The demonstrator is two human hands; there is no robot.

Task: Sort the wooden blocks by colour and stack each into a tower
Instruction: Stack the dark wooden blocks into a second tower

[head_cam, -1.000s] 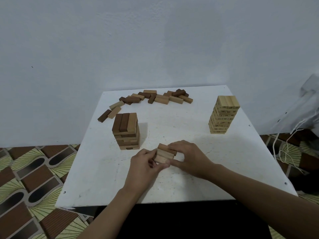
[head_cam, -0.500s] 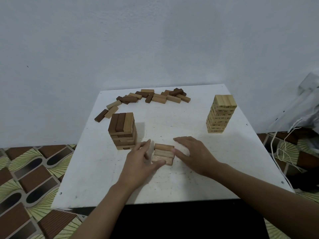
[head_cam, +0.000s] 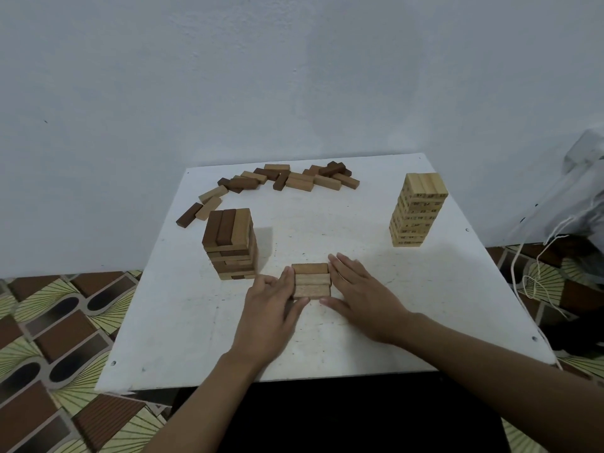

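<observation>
Head view: near the left edge of the white square desk [head_cam: 327,338] stands a short tower of dark and mid-brown wooden blocks [head_cam: 230,243], with loose brown and tan wooden blocks [head_cam: 284,179] waiting unsorted along the far edge. Toward the near edge, the left hand [head_cam: 271,308], fingers straight, flanks a flat row of three tan wooden blocks [head_cam: 310,281]. The right hand [head_cam: 362,289], equally flat, flanks the other end, probably squaring a new base. A tall pale wooden tower [head_cam: 418,210] stands by the right edge.

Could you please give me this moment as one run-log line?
left hand: open, left end of three-block row | right hand: open, its right end | loose blocks: far edge
</observation>
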